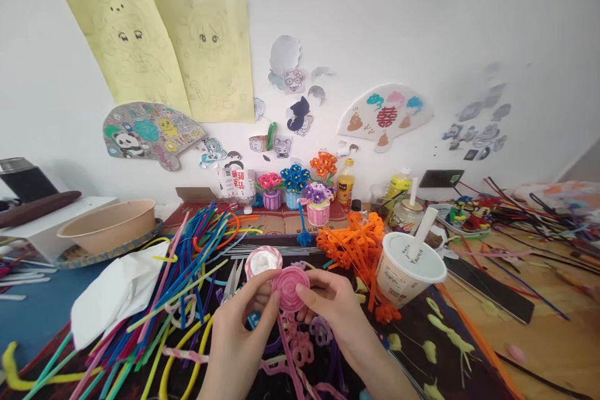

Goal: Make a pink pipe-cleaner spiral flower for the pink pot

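Near the middle of the table, a pink disc of coiled pipe cleaner [290,287] is held between both hands, its spiral facing me. My left hand [250,312] pinches its left edge between thumb and fingers. On the opposite edge, my right hand [330,306] grips with the thumb laid on the coil's face. A loose pink pipe cleaner tail [289,350] hangs down from the disc. Just behind the left fingers stands a pink-and-white round pot [264,260] with white filling. Scissors [233,278] lie to its left, and pink pipe cleaner loops [300,347] lie below the hands.
Loose coloured pipe cleaners [164,300] spread on the left beside a white mask [117,290]. Orange pipe cleaner flowers [356,244] and a lidded cup with straw [410,269] stand right. Small flower pots [319,206] line the back. A phone [492,287] lies farther right.
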Available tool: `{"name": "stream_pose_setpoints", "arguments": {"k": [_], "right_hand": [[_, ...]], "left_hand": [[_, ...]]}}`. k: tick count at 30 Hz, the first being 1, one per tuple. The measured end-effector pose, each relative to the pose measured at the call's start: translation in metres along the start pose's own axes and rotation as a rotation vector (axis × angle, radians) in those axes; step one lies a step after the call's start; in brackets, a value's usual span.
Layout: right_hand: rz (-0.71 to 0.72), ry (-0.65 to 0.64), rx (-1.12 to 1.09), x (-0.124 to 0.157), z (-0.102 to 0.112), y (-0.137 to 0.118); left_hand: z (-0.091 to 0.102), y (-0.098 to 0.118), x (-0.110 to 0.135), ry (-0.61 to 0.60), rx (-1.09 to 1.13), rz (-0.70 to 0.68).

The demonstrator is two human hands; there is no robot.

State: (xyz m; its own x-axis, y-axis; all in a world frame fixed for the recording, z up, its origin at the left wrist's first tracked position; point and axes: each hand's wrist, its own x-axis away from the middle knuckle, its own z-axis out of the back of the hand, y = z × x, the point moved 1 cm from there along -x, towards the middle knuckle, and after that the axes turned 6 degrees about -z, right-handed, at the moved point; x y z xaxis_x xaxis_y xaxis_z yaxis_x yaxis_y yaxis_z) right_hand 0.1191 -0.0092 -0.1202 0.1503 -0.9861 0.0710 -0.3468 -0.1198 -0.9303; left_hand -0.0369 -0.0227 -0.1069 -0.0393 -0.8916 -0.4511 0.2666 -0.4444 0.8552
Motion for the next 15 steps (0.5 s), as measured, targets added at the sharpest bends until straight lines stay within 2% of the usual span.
{"name": "stream_pose_setpoints", "arguments": {"k": [9, 15], "right_hand": [[-0.005, -0.053, 0.051, -0.0016, 0.0012, 0.0051], [0.031, -0.034, 0.083, -0.0011, 0.0019, 0.0046]], "left_hand": [[0.0028, -0.0034, 0.0033, 0.067, -0.158, -0.101], [0.0009, -0.0025, 0.0046, 0.058, -0.221, -0.188]]}}
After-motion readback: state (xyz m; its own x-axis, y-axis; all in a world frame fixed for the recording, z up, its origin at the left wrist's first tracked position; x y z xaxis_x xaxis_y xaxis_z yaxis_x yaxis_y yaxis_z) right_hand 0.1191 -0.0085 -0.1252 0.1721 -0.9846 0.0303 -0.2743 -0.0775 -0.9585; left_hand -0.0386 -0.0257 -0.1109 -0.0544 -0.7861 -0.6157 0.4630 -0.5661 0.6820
